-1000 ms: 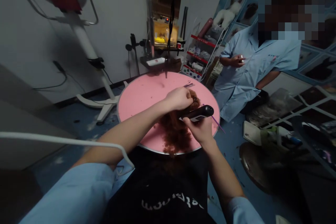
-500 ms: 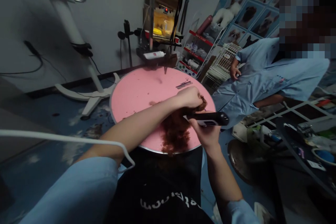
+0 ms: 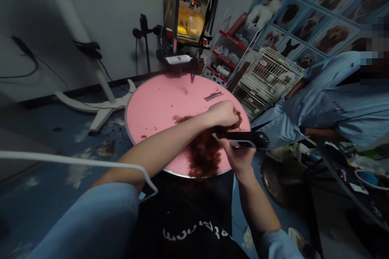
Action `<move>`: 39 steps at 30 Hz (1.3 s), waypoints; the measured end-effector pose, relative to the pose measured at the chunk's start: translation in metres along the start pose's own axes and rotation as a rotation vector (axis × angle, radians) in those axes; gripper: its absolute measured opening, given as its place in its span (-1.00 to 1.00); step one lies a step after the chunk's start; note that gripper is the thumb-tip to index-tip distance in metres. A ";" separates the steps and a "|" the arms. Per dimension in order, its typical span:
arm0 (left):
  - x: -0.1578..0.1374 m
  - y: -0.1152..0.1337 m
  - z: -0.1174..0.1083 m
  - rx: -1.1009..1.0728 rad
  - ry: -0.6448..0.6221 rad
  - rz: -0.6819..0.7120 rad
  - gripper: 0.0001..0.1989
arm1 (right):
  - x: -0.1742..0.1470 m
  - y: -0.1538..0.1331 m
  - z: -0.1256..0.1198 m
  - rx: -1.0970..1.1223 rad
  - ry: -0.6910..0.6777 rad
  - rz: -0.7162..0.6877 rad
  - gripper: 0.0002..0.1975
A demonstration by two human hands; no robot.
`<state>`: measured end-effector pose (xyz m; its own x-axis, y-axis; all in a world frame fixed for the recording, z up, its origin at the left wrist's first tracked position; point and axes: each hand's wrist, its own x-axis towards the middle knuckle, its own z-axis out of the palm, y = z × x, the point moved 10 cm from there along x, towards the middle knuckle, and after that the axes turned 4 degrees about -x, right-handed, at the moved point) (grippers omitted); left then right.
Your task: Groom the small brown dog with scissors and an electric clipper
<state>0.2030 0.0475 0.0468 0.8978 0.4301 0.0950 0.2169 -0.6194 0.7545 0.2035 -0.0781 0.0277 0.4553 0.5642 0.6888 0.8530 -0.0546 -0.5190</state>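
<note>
A dog with curly reddish-brown fur (image 3: 204, 154) is on the round pink table (image 3: 148, 109), close to its near edge, partly hidden under my left forearm. My left hand (image 3: 225, 114) is closed on the dog's fur at the right end of its body; which part it grips is hidden. Black electric clippers (image 3: 257, 139) lie in my right hand (image 3: 240, 154), fingers wrapped round the body. Their front end points left against the dog's fur, the blade out of sight. Further back on the table lie a comb (image 3: 213, 96) and scissors (image 3: 217, 90).
Loose tufts of fur (image 3: 144, 136) dot the tabletop. A white cable (image 3: 91, 159) crosses my left arm. A co-worker in blue (image 3: 337, 101) stands at the right, before wire cages (image 3: 270, 73). A white tube (image 3: 178, 60) rests behind the table; a dark side table (image 3: 337, 170) holds clutter.
The view has turned slightly. The co-worker has moved right and leans away, uncovering more of the cages. My hands keep nearly the same place on the dog and clippers.
</note>
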 end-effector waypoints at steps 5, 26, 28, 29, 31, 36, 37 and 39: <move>-0.003 0.000 -0.003 0.026 0.021 -0.009 -0.80 | 0.001 0.004 0.014 -0.082 -0.027 0.056 -0.70; -0.048 -0.021 -0.021 -0.152 0.293 -0.042 -0.81 | -0.013 0.010 0.027 0.270 -0.583 -0.255 -0.61; -0.050 -0.021 -0.019 -0.145 0.312 -0.053 -0.81 | -0.019 0.010 0.025 0.265 -0.582 -0.261 -0.61; -0.051 -0.021 -0.017 -0.143 0.312 -0.059 -0.81 | -0.016 0.010 0.018 0.267 -0.508 -0.259 -0.62; -0.052 -0.019 -0.013 -0.142 0.307 -0.070 -0.79 | -0.002 0.011 -0.006 0.276 -0.254 -0.250 -0.64; -0.050 -0.015 -0.007 -0.147 0.330 -0.093 -0.80 | 0.004 0.006 -0.007 0.205 -0.151 -0.212 -0.71; -0.049 -0.014 -0.006 -0.145 0.335 -0.094 -0.82 | 0.000 0.005 -0.001 0.181 -0.194 -0.201 -0.72; -0.048 -0.013 -0.005 -0.137 0.349 -0.091 -0.86 | -0.007 0.006 0.005 0.141 -0.245 -0.185 -0.72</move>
<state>0.1551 0.0380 0.0356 0.6873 0.6918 0.2213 0.2150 -0.4848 0.8478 0.2037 -0.0786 0.0172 0.2064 0.7361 0.6447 0.8640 0.1721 -0.4731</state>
